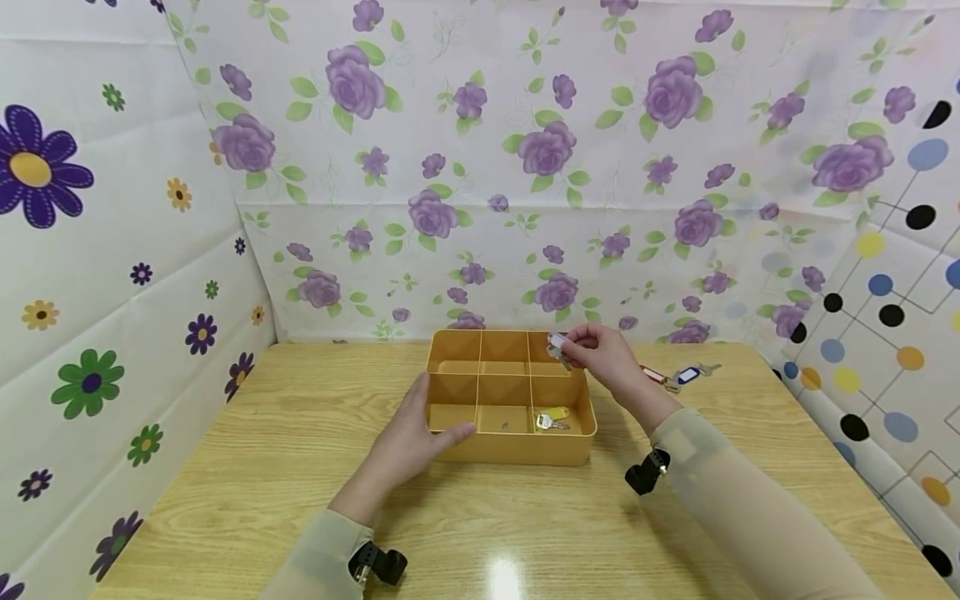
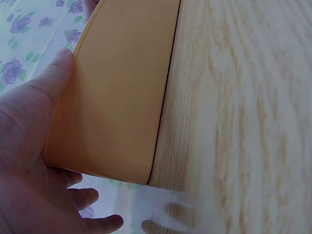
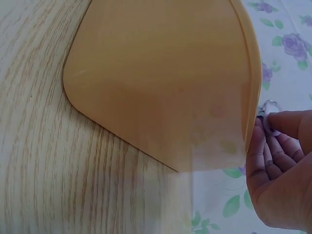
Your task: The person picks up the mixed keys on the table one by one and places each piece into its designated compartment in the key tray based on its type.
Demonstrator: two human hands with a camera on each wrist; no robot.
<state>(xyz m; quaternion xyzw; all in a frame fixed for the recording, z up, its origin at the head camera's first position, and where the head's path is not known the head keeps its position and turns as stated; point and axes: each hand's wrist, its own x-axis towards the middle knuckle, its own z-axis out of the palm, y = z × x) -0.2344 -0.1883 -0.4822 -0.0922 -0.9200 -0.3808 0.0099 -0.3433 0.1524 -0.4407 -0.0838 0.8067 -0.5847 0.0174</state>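
Observation:
A yellow-orange box (image 1: pixel 517 450) with two rows of three compartments stands on the table. My left hand (image 1: pixel 408 437) touches its front left corner. In the left wrist view, the thumb (image 2: pixel 61 66) lies straight on the rim, and the other fingers extend past the side wall. Above the back right compartment, my right hand (image 1: pixel 603 354) pinches a key with a white tag (image 1: pixel 557 341); the fingers partly cover it. A key with a yellow tag (image 1: pixel 553 421) lies in the front right compartment. A tiny grey speck (image 1: pixel 505 426) shows in the front middle one.
Right of the box, partly behind my right forearm, lie keys with a red tag (image 1: pixel 653 375) and a blue tag (image 1: pixel 687 376). Flower-patterned cloth (image 1: pixel 480 167) hangs behind the wooden table (image 1: pixel 300 433), with more patterned cloth at both sides.

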